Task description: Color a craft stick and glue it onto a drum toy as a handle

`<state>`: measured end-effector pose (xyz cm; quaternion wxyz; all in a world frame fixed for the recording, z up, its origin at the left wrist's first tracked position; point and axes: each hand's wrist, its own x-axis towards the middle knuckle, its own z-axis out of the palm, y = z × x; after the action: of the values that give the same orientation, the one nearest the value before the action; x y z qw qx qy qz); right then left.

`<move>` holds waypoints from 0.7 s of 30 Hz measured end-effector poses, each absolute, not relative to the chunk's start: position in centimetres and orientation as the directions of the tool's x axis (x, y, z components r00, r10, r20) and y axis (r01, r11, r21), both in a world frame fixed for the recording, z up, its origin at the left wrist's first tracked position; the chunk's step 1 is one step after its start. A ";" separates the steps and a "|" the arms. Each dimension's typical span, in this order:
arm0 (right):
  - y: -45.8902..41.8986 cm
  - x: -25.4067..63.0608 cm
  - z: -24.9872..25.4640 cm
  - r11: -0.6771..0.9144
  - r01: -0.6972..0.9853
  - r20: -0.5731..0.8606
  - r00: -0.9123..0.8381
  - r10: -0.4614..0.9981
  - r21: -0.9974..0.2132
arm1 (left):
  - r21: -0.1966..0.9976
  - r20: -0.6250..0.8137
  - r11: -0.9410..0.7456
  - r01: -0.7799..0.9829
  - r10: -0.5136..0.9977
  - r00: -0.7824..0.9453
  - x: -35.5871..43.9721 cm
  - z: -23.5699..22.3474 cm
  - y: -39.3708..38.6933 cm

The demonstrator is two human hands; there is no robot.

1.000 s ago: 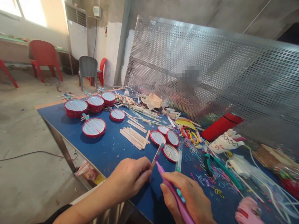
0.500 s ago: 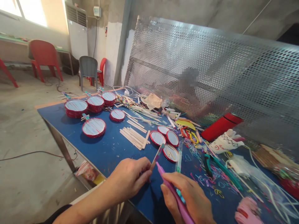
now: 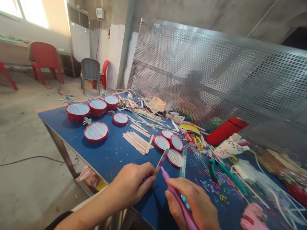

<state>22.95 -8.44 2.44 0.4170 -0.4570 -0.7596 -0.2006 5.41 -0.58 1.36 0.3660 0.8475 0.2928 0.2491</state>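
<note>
My left hand (image 3: 130,185) is closed, pinching a thin wooden stick (image 3: 161,162) with coloured bands near its tip. My right hand (image 3: 194,204) is closed around a pink pen-like tool (image 3: 177,198), whose tip touches the stick near my left fingertips. A teal stick (image 3: 182,169) pokes out from under my right hand. Both hands hover over the near edge of the blue table (image 3: 107,153). Just beyond them lie three small red-rimmed round lids (image 3: 169,145) and a bundle of plain wooden sticks (image 3: 137,140).
Larger red-rimmed drum-like discs (image 3: 96,131) sit at the table's far left. Coloured rubber bands (image 3: 211,183), green pliers (image 3: 212,167), a red cylinder (image 3: 225,129) and a paper cup (image 3: 229,147) clutter the right. A perforated metal screen (image 3: 216,70) stands behind, with a person beyond it. Chairs stand at the far left.
</note>
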 end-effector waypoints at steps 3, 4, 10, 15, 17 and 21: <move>-8.5 23.1 2.5 0.502 0.862 0.809 -0.245 0.534 -0.071 | 0.778 0.189 -0.544 0.314 0.679 0.709 5.4 1.4 -0.6; -8.5 23.2 2.6 0.510 0.857 0.802 -0.253 0.541 -0.074 | 0.777 0.190 -0.546 0.315 0.679 0.709 5.4 1.4 -0.6; -8.2 23.6 3.0 0.545 0.838 0.784 -0.337 0.521 -0.002 | 0.759 0.207 -0.564 0.324 0.682 0.702 5.5 1.3 -0.6; -8.2 23.7 3.1 0.547 0.837 0.784 -0.354 0.510 0.022 | 0.770 0.204 -0.555 0.314 0.680 0.704 5.4 1.2 -0.6; -8.2 23.7 3.1 0.527 0.850 0.791 -0.335 0.513 0.018 | 0.777 0.201 -0.551 0.305 0.676 0.709 5.4 1.3 -0.6; -8.2 23.7 3.0 0.512 0.859 0.786 -0.324 0.526 0.011 | 0.750 0.211 -0.574 0.329 0.679 0.704 5.4 1.3 -0.7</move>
<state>23.68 -8.24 2.98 0.3778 -0.4419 -0.7833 -0.2202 5.38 -0.68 1.28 0.3544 0.8522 0.2955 0.2469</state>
